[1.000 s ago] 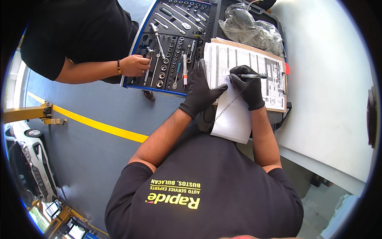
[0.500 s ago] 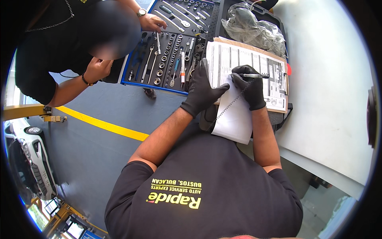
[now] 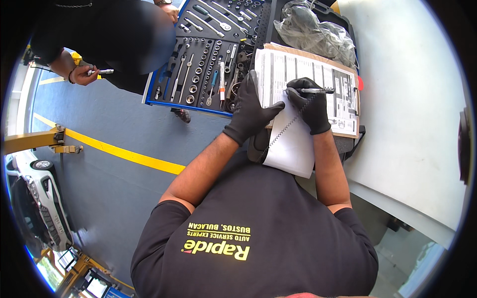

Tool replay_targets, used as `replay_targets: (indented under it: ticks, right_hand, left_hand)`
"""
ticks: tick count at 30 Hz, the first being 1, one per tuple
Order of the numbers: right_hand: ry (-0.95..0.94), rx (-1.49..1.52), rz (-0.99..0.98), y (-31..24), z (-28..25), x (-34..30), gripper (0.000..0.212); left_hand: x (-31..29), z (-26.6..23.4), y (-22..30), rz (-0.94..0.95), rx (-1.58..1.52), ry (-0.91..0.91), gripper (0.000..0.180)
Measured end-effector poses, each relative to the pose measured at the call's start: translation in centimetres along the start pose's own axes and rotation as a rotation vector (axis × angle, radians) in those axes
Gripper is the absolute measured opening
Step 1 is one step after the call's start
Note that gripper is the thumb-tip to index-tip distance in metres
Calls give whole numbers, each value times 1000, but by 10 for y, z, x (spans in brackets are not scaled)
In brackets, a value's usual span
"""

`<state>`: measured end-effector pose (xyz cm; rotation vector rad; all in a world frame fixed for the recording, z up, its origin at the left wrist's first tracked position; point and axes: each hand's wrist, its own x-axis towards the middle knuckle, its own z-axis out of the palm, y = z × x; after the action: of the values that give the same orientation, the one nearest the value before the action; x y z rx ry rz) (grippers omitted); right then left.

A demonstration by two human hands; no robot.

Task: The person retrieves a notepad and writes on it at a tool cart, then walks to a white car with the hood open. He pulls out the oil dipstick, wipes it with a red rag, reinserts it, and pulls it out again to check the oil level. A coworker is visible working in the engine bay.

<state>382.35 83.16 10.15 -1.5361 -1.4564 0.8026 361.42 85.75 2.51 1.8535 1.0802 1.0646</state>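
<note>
My gloved right hand (image 3: 312, 109) is closed around a pen (image 3: 318, 91), its tip near a printed form (image 3: 320, 67) on a brown clipboard (image 3: 285, 48). A black coiled cord (image 3: 282, 133) runs from the pen down across a loose white sheet (image 3: 290, 151). This sheet lies over the form's near part and hangs past the clipboard's near edge. My gloved left hand (image 3: 248, 111) rests with fingers stretched along the clipboard's left edge, its thumb pointing at the white sheet. Under the clipboard is a dark open case (image 3: 343, 146).
Left of the clipboard sits a blue-edged tool drawer (image 3: 198, 110) holding sockets, ratchets and wrenches. Beyond it a person (image 3: 99, 39) in black holds a small metal tool (image 3: 103, 72). Crumpled clear plastic (image 3: 315, 32) lies at the back; a white tabletop (image 3: 402, 124) extends right.
The other person's hand has drawn back from the drawer, and a metal bar that lay there is gone. Their other hand has lowered and now shows a metal tool. My hands barely moved.
</note>
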Motion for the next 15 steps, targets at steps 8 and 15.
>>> replay_targets:
  ticks: [8,15]
  right_hand:
    - [35,66,36,0,3,-5,12]
    - [32,39,29,-16,6,-6,11]
  left_hand:
    - [0,-12,12,-19,-54,0,115]
    - [-4,-22,14,-20,52,11,121]
